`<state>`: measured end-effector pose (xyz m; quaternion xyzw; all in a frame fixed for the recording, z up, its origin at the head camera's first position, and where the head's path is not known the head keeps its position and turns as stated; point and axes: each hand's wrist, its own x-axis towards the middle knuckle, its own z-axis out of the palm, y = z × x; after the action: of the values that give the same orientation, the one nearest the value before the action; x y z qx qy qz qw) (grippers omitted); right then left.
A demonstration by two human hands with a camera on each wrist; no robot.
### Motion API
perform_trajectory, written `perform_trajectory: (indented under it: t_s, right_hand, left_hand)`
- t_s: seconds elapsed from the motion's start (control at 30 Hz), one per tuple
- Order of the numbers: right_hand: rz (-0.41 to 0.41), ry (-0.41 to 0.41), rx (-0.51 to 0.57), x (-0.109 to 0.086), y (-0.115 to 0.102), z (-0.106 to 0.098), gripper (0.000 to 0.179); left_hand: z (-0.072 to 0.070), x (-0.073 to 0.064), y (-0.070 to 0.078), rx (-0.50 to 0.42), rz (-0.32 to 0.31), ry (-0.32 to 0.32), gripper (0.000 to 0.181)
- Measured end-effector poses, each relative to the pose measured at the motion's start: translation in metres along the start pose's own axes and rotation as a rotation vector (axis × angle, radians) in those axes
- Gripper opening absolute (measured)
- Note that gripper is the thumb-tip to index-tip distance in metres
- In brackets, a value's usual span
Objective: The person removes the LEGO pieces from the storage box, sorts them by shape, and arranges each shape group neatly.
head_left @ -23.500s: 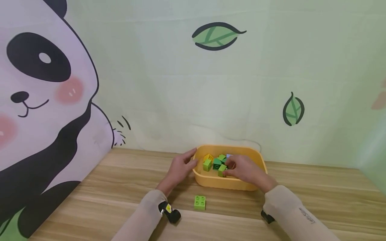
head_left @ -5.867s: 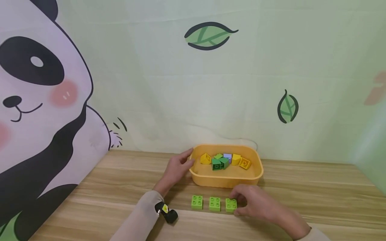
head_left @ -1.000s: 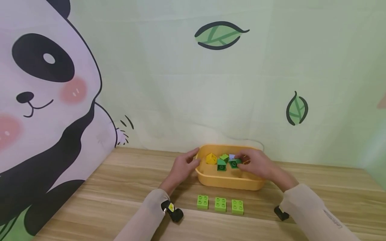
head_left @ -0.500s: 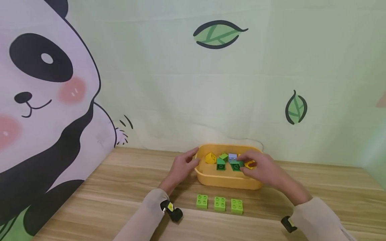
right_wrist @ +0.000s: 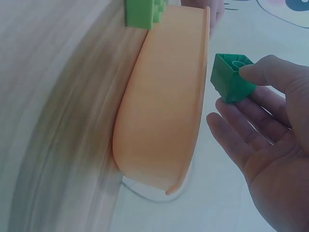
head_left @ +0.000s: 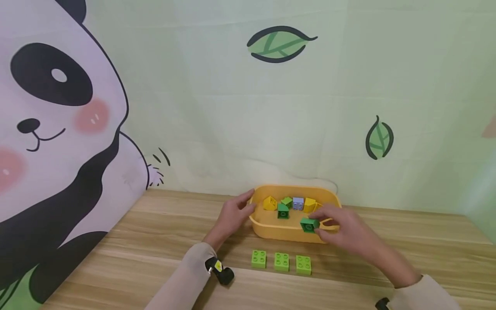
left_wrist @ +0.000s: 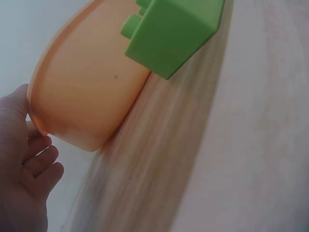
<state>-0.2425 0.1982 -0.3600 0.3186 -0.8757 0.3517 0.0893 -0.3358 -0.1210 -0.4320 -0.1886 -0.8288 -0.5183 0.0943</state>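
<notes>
My right hand (head_left: 350, 228) pinches a dark green sloped toy brick (head_left: 308, 225) between thumb and fingers, above the front rim of the yellow-orange tub (head_left: 288, 233). The right wrist view shows the brick (right_wrist: 228, 79) with its hollow underside facing the thumb, beyond the tub's rim. With my left hand (head_left: 231, 215) I hold the tub's left end by its rim; in the left wrist view the lower fingers (left_wrist: 44, 162) curl just below that rim. Three light green bricks, left (head_left: 258, 259), middle (head_left: 281, 261) and right (head_left: 303, 265), sit studs up in a row before the tub.
Inside the tub lie another dark green sloped brick (head_left: 283, 212), a light green brick (head_left: 286, 202), a lilac brick (head_left: 298, 203) and several yellow bricks (head_left: 270, 203). The wooden table (head_left: 162, 241) meets a printed cloth backdrop (head_left: 217, 129) behind the tub.
Over the last second my right hand lifts the dark green sloped brick from among the others toward the tub's front rim. Earlier, the light green row grew from one brick to three.
</notes>
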Motion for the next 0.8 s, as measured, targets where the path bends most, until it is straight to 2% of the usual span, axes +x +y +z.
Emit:
perform_trajectory:
  t_s: [0.27,0.4,0.57,0.8]
  right_hand:
    - [-0.078,0.013,-0.039,-0.013,-0.001,0.000,0.028]
    - [-0.077,-0.017,-0.046,-0.019,-0.001,0.000,0.029]
    - [-0.038,-0.059,-0.047,-0.026,-0.002,0.001,0.029]
    - [0.088,-0.159,-0.028,-0.034,0.000,0.001,0.025]
  left_hand:
    - [0.000,-0.001,0.000,0.002,0.001,-0.001,0.051]
    - [0.000,0.000,0.000,-0.003,-0.005,-0.001,0.052]
    - [0.000,0.001,-0.001,-0.001,-0.004,0.000,0.052]
    - [0.000,0.001,-0.001,-0.003,-0.005,-0.001,0.052]
